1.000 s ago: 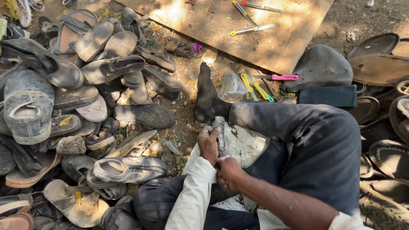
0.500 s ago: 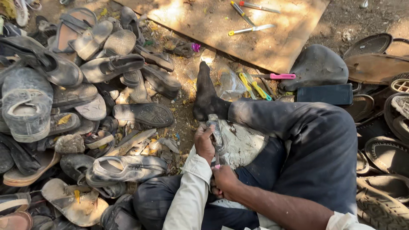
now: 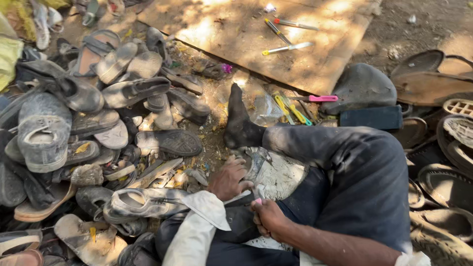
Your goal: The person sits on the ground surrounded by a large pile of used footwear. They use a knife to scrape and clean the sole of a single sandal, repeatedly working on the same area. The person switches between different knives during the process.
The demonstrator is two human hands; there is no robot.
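I sit on the ground with a dusty white-soled shoe [image 3: 283,173] wedged in my lap under my bent leg in dark trousers [image 3: 354,172]. My left hand [image 3: 227,178], on a white-sleeved arm, grips the shoe's near edge. My right hand [image 3: 268,216] is closed around a small pink-handled tool [image 3: 257,201], whose tip points at the shoe's edge between the two hands. My dark-socked foot [image 3: 239,123] rests on the dirt just beyond the shoe.
A heap of worn sandals and shoes [image 3: 98,128] fills the left side. A wooden board [image 3: 236,39] ahead carries several hand tools [image 3: 288,34]. A pink-handled knife [image 3: 318,98] and yellow tools [image 3: 290,108] lie near the foot. Dark rubber soles [image 3: 433,148] are stacked at right.
My right hand has drawn back a little toward my body with the tool. My left hand stays on the shoe, shifted slightly along its edge.
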